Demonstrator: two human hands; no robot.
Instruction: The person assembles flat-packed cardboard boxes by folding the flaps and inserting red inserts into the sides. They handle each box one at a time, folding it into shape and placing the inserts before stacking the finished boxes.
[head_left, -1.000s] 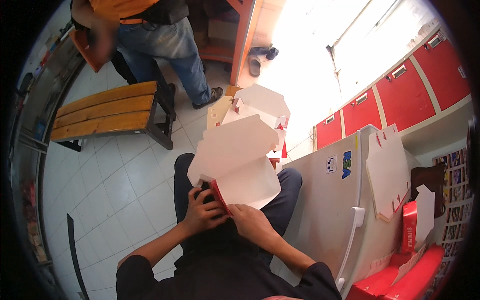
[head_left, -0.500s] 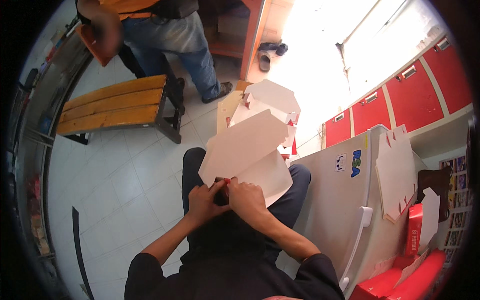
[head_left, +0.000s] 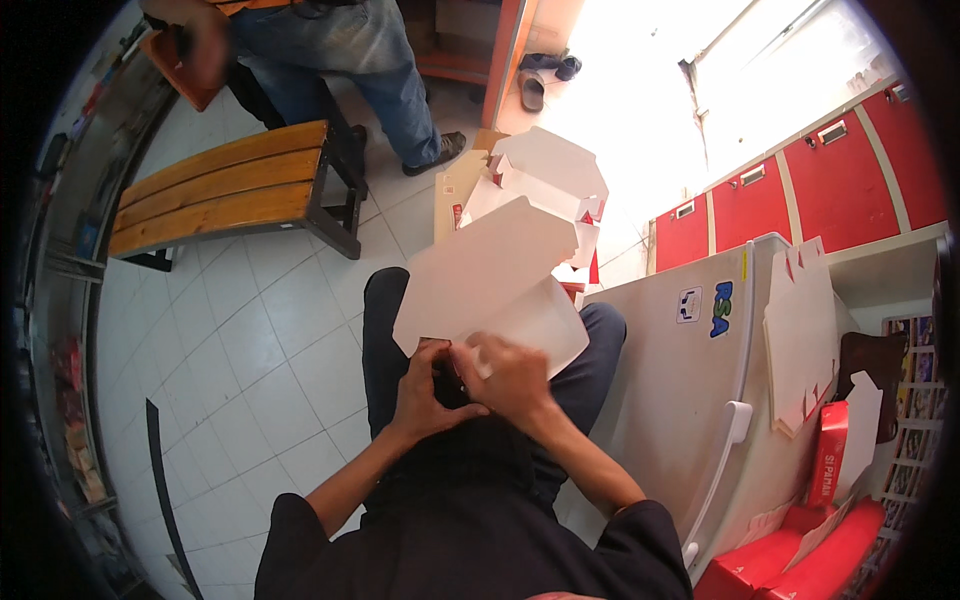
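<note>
A partly folded white cardboard box (head_left: 490,270) rests on my lap, its large flap raised and its inside showing white. My left hand (head_left: 425,400) is curled at the box's near left corner, with the fingers at the edge and the thumb stretched underneath. Beside it, my right hand (head_left: 512,378) presses at the same corner with bent fingers, slightly blurred. The hands partly hide the dark red outer side of that corner. Just beyond my knees stands another open white box (head_left: 545,165).
On my right, a white fridge (head_left: 660,350) carries a stack of flat cardboard blanks (head_left: 800,340) and several red boxes (head_left: 828,455). Red lockers (head_left: 840,180) line the far right. A wooden bench (head_left: 220,185) stands front left, with a person in jeans (head_left: 350,60) behind it.
My right hand has shifted slightly right, over the inside of the box, and its fingers have loosened from their tight pinch. The left thumb has spread farther from its fingers. The view has shifted slightly.
</note>
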